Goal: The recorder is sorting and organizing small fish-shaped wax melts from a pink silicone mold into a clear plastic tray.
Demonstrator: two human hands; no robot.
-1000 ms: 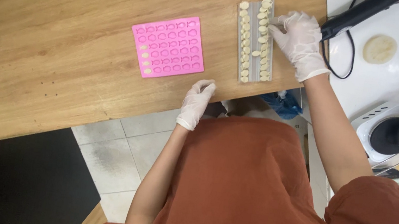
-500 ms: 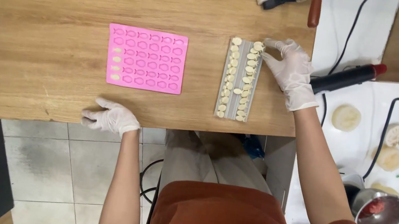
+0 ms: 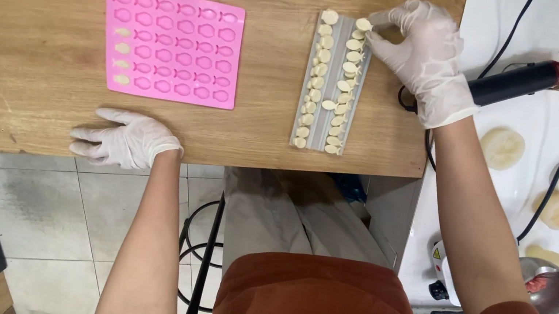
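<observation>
Both of my hands wear white gloves. My left hand (image 3: 125,139) rests flat on the wooden table's (image 3: 24,89) near edge, fingers spread, holding nothing. Just above it lies a pink silicone mould (image 3: 171,45) with rows of fish-shaped cavities; a few cavities in its left column hold pale filling. My right hand (image 3: 425,49) pinches a small pale round piece at the top right of a grey tray (image 3: 333,82). That tray carries two rows of several pale round pieces.
A black tool with a red tip (image 3: 524,79) and its cables lie on a white surface (image 3: 520,178) to the right, along with pale round discs (image 3: 502,147). A metal bowl (image 3: 555,290) sits at lower right. Tiled floor shows below the table edge.
The view has shifted, so the mould and tray sit further right and larger. My left hand slid left along the table edge and now lies flat. My right hand stays at the tray's top.
</observation>
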